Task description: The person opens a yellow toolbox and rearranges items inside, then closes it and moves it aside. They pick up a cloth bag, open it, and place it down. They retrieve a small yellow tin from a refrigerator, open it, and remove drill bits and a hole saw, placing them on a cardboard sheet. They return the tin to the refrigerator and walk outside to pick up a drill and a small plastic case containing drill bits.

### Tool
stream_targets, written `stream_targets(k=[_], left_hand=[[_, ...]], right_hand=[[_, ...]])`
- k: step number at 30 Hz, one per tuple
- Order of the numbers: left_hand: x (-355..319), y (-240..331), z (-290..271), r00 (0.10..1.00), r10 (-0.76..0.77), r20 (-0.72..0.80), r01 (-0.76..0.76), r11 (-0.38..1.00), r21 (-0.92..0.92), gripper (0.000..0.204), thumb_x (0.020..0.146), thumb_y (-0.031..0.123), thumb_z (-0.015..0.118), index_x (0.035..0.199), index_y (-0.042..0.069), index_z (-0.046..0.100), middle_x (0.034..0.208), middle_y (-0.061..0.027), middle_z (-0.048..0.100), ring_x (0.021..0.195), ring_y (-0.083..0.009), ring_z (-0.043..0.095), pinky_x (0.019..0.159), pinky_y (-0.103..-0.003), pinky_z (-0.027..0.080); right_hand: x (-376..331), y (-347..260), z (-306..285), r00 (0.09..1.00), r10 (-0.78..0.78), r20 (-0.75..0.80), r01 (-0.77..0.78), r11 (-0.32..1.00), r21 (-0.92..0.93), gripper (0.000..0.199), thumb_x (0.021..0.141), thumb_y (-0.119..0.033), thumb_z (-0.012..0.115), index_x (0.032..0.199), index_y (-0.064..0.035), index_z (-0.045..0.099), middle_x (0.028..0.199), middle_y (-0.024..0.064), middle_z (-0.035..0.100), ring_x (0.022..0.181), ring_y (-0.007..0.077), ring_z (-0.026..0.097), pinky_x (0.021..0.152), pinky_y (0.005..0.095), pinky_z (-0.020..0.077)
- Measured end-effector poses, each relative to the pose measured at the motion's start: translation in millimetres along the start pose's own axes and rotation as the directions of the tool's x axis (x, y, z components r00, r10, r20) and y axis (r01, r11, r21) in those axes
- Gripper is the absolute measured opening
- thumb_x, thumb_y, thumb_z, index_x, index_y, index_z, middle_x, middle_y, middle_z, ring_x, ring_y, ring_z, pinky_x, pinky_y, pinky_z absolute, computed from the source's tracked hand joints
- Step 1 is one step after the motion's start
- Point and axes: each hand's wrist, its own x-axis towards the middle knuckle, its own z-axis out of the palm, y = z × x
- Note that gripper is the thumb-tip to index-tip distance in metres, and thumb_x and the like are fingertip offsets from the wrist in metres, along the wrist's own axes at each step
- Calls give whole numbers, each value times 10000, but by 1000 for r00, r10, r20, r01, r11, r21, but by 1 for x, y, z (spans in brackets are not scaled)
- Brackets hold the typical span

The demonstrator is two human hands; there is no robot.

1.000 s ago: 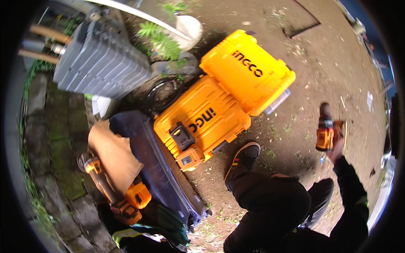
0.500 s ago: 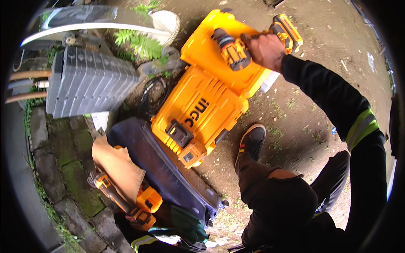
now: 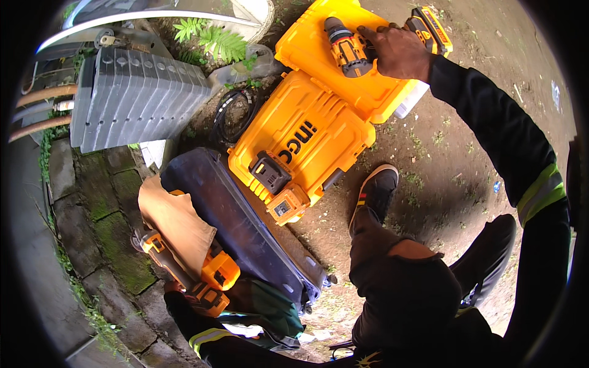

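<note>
I see a bright outdoor picture in even daylight. Shadows are soft and short, lying close under the yellow case [image 3: 307, 144] and beside the shoe [image 3: 375, 190] on the bare ground [image 3: 454, 184]. The yellow plastic is strongly saturated but not blown out; a pale glare runs along the curved white rim [image 3: 184, 13] at the top. The fisheye lens bends straight edges toward the border, and a black ring closes off the corners. The centre is sharp; detail softens and smears near the rim, especially along the stone paving [image 3: 92, 257] at left. The dark sleeve [image 3: 509, 153] shows little detail.
</note>
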Motion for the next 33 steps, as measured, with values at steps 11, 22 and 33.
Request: stream_targets(k=[11, 22, 33], left_hand=[[-80, -68, -29, 955, -289, 72, 205, 464, -862, 686, 951, 608, 733, 1311, 26, 686, 939, -90, 733, 799, -261, 698, 720, -444, 545], [-435, 153, -275, 837, 17, -547, -507, -351, -787, 403, 987, 282, 769, 1259, 8, 657, 978, -26, 735, 659, -86, 598, 533, -245, 398], [-687, 659, -371, -336, 935, -109, -532, -284, -798, 370, 975, 177, 772, 1268, -32, 685, 964, 17, 680, 740, -33, 507, 663, -201, 406]], right_hand=[[-16, -13, -1, 998, 38, -41, -41, 997, -70, 759, 849, -233, 692, 1567, -80, 500, 1219, 253, 695, 1176, 437, 655, 1075, 538, 489], [-130, -23, -94, 919, 51, -390, 235, 724, 649, 661, 759, -25, 781, 1398, -35, 613, 1330, 227, 654, 1263, 450, 605, 1094, 503, 503], [-442, 26, -161, 841, 434, -323, 478, -316, 819, 877, 1005, -27, 704, 1699, -70, 169, 1580, 171, 505, 1383, 245, 558, 1103, 395, 513]])
